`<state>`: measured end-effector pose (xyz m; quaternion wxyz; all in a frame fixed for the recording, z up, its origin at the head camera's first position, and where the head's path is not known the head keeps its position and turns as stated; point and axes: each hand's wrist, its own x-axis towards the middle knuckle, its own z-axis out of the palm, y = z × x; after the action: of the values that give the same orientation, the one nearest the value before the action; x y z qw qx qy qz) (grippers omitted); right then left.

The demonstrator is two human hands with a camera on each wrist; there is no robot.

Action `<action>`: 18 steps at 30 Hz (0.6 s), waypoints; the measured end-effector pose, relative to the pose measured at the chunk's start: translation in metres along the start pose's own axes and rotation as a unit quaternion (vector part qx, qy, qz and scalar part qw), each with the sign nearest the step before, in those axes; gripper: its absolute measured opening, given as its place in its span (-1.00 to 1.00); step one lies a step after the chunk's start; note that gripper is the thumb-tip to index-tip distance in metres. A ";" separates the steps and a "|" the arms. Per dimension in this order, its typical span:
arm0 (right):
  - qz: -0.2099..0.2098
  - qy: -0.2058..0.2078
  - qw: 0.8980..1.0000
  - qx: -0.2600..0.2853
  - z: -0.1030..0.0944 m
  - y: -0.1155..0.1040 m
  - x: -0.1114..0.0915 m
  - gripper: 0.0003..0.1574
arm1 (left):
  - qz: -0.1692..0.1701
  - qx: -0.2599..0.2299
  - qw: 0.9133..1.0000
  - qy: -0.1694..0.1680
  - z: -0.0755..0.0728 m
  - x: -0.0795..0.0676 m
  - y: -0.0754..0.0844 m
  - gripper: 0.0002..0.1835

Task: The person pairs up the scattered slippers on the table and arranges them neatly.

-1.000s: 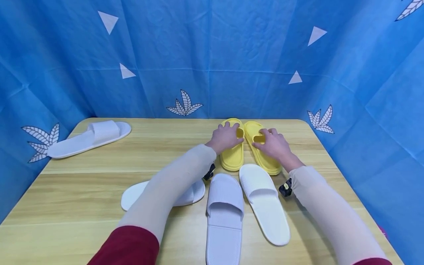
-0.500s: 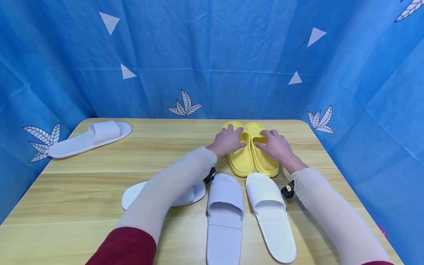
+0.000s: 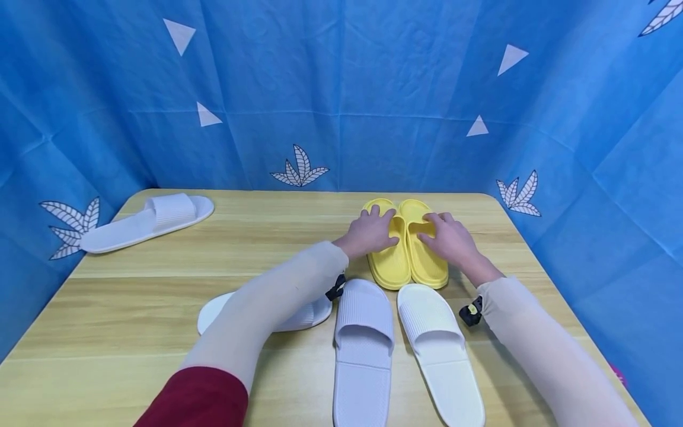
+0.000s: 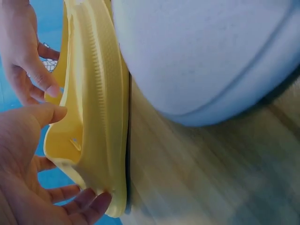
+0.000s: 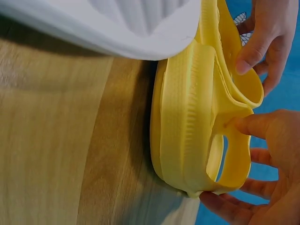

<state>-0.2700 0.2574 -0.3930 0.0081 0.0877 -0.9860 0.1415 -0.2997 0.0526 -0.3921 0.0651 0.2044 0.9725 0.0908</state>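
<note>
Two yellow slippers lie side by side near the far right of the table, toes away and inner edges touching. My left hand (image 3: pixel 368 231) holds the left yellow slipper (image 3: pixel 392 271) around its strap, fingers on the outer side and thumb at the opening. On the right yellow slipper (image 3: pixel 430 271) my right hand (image 3: pixel 452 238) does likewise; the right wrist view shows its thumb at the strap's edge and fingertips (image 5: pixel 213 202) low on the outside. Just nearer than the pair lie a pale lavender slipper (image 3: pixel 364 367) and a white slipper (image 3: pixel 443 344), roughly parallel, toes toward the yellow heels.
Under my left forearm a white slipper (image 3: pixel 212 311) lies crosswise, partly hidden. Another white slipper (image 3: pixel 133 228) rests at the far left corner, its heel at the table's edge. A blue curtain (image 3: pixel 341 89) hangs behind and beside the wooden table (image 3: pixel 133 308).
The yellow slippers have come together, the right one turning straighter, and both have slid slightly nearer. The right white slipper has shifted nearer and rightward. The other slippers look unmoved.
</note>
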 end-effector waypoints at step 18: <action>-0.013 0.011 1.000 0.002 -0.009 -0.005 -0.012 -0.29 | 0.056 -0.003 0.998 -0.034 -0.026 -0.019 -0.022 -0.20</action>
<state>-0.2571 0.2575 -0.3834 0.0207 0.0989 -0.9843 0.1446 -0.2953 0.0215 -0.3691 0.0936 0.2614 0.9564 0.0901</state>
